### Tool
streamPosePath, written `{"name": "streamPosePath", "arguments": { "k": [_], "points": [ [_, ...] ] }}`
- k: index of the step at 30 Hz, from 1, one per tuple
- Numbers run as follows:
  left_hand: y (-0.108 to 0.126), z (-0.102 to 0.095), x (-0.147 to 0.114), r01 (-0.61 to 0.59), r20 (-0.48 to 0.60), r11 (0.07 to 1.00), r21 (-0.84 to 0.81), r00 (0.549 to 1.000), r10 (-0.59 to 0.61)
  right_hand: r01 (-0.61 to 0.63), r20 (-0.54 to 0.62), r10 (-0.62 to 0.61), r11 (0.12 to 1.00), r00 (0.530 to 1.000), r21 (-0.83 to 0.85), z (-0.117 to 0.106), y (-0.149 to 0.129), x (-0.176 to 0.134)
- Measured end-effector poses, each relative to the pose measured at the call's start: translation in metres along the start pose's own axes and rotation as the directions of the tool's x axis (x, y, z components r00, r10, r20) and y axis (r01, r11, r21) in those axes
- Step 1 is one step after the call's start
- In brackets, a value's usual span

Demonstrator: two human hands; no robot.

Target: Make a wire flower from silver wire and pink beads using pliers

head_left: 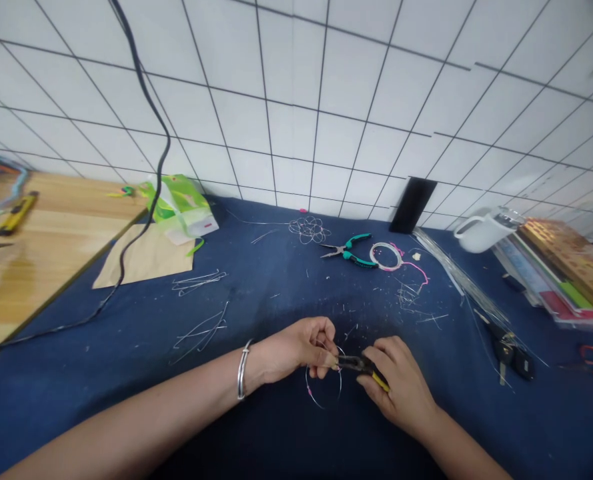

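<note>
No lettering can be read. Faint marks on the teal-handled pliers (347, 253), toward three o'clock from centre, are too small.

My left grip (296, 350) is a bare hand with a thumb and fingers, and so is my right grip (401, 387). Around my left wrist (257, 365) I wear a shiny silver bracelet (242, 373). It looks like two thin, round bands side by side, and they come close together near a little bump at the top. My left forearm (151, 413) and right forearm (463, 440) are bare too.
</note>
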State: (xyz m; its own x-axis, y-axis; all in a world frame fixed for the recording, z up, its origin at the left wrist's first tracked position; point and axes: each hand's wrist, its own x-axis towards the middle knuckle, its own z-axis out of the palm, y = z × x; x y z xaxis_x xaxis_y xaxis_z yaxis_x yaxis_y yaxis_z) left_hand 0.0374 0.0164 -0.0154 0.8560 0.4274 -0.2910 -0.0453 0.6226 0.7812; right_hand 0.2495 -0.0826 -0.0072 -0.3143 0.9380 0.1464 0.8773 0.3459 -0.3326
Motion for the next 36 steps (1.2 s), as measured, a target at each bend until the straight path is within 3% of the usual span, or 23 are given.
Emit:
{"name": "streamPosePath", "arguments": {
  "k": [9,15,30,36],
  "points": [
    [0.001,-0.001,-0.001,0.013,0.041,0.999,0.048,0.999,-0.015,0.020,0.037,-0.020,1.000,0.999,0.011,0.000,-0.001,-0.001],
    [0.004,0.002,-0.002,0.002,-0.005,0.996,0.088,1.000,-0.002,-0.006,0.062,0.006,1.000,0.998,0.006,0.002,-0.001,0.000],
    [0.000,0.007,-0.002,-0.052,-0.118,0.997,0.061,0.991,0.059,-0.024,-0.011,0.024,1.000,1.000,-0.006,0.004,0.002,0.000],
    [0.003,0.011,-0.003,-0.052,-0.164,0.990,0.132,0.984,0.074,-0.015,-0.034,0.013,0.999,0.999,-0.052,0.001,0.002,0.003]
  ]
}}
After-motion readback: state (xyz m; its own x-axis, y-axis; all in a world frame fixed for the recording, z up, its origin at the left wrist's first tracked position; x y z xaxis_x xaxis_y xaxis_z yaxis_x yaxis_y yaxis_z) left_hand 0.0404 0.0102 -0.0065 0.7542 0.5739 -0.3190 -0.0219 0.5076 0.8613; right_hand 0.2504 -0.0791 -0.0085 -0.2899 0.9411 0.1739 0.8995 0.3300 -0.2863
